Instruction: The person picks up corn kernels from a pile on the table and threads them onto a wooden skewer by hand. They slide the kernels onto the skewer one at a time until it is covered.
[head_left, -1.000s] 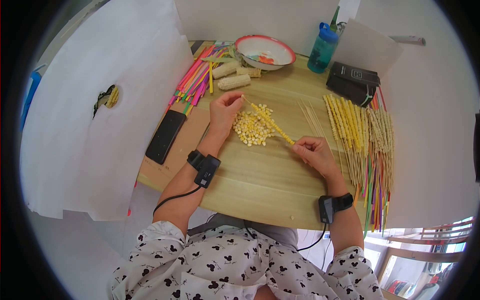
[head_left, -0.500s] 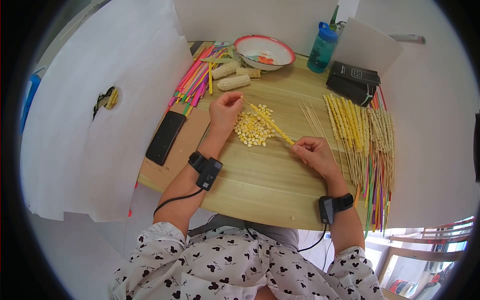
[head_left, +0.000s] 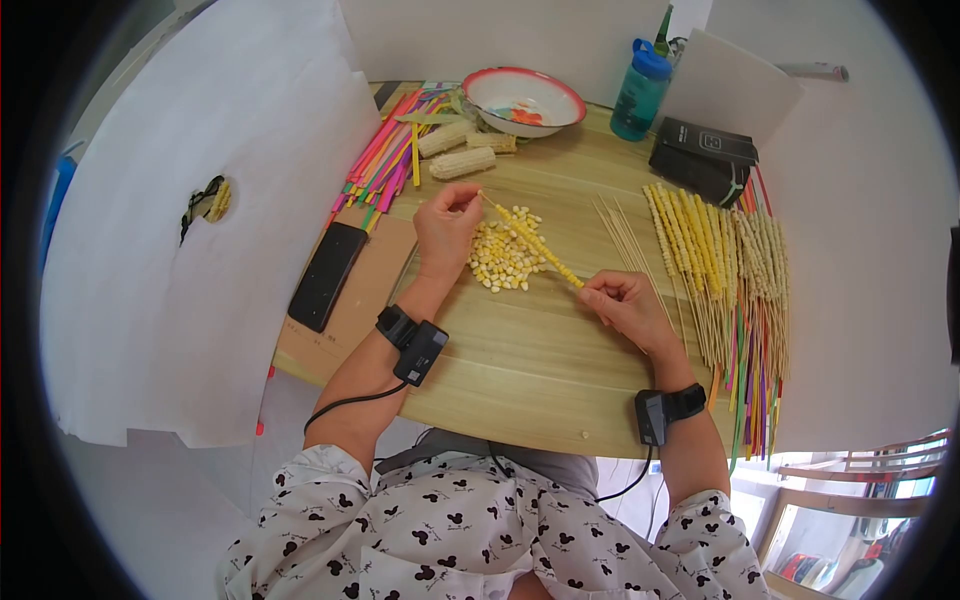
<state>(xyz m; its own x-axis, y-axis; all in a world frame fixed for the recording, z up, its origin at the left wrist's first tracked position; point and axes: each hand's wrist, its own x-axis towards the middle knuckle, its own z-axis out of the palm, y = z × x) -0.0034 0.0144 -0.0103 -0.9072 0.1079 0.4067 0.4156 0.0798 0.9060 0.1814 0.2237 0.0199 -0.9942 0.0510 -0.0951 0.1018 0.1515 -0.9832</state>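
A thin skewer threaded with yellow corn kernels [head_left: 538,247] slants between my hands, its lower end towards me on the right. My right hand [head_left: 625,305] is closed on that lower end. At the skewer's upper tip, my left hand [head_left: 450,225] pinches a corn kernel [head_left: 480,193], and its fingers are pressed together. Below the skewer lies a pile of loose corn kernels [head_left: 497,265] on the wooden table [head_left: 530,370]. Fingers cover part of the skewer's lower end.
Bare skewers [head_left: 625,235] lie right of centre, beside rows of filled corn skewers [head_left: 700,240]. Stripped cobs [head_left: 463,163], an enamel basin [head_left: 525,100], a blue bottle [head_left: 641,95] and a black case [head_left: 702,160] stand behind. Coloured strips [head_left: 385,150] and a phone [head_left: 328,277] lie left.
The view has shifted very slightly. Both hands keep nearly the same position, with the kernel still at the skewer's tip.
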